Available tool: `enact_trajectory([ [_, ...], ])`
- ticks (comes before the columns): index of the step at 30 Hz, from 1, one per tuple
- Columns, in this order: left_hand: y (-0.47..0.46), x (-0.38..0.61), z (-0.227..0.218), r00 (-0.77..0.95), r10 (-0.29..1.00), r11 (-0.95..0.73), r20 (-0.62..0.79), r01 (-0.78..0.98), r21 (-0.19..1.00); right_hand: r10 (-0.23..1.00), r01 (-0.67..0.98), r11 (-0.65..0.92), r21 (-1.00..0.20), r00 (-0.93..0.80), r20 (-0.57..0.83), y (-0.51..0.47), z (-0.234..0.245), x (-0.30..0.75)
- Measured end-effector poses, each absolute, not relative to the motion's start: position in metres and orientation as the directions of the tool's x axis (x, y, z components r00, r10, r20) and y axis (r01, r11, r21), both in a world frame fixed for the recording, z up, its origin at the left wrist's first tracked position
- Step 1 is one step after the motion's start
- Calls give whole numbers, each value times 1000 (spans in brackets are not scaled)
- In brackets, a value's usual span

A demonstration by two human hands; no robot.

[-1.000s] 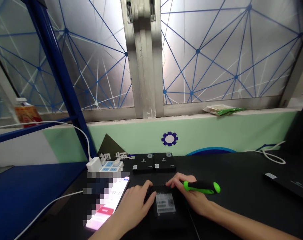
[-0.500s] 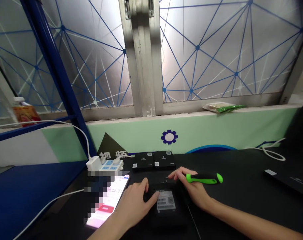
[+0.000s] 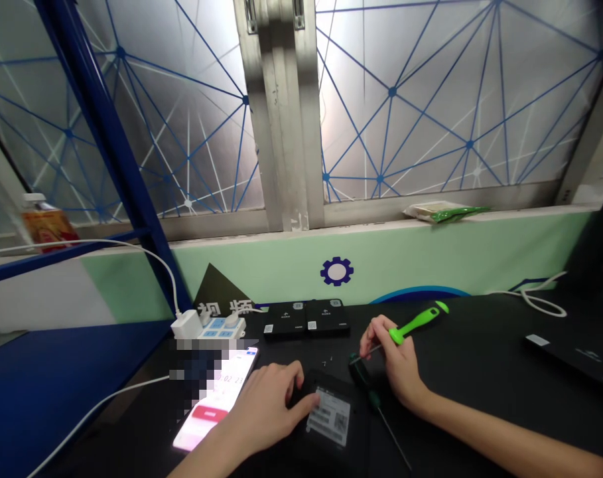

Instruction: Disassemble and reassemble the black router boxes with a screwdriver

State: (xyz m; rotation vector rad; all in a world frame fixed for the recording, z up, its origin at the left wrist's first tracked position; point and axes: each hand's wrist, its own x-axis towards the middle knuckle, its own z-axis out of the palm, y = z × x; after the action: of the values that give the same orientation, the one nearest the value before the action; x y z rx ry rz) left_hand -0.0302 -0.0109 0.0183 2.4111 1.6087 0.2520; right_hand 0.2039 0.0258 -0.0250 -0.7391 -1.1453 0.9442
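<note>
At nine o'clock a white power strip sits by the blue shelf post, its cable feeding a lit phone lying face up, likely so the screen stays readable; just right of it the left hand lies flat, fingers spread on the black box, label side up, at six o'clock on the black table, apparently pinning it down; at its one o'clock the right hand is clenched round a green screwdriver, handle angled up toward two o'clock, tip lowered near small specks, possibly screws; a second, darker screwdriver lies beside the box; two black devices rest at twelve.
</note>
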Motion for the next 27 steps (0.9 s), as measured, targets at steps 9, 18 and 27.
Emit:
enact_trajectory([
  [9, -17, -27, 14, 483, 870, -489, 102, 815, 309, 892, -163, 446, -880, 155, 424, 26, -29, 204],
  [18, -15, -31, 14, 596, 786, -614, 163, 724, 314, 938, -141, 340, -930, 116, 326, 39, -35, 209],
  [27, -18, -34, 15, 681, 701, -713, 212, 662, 233, 951, -24, 294, -955, 102, 291, 43, -30, 216],
])
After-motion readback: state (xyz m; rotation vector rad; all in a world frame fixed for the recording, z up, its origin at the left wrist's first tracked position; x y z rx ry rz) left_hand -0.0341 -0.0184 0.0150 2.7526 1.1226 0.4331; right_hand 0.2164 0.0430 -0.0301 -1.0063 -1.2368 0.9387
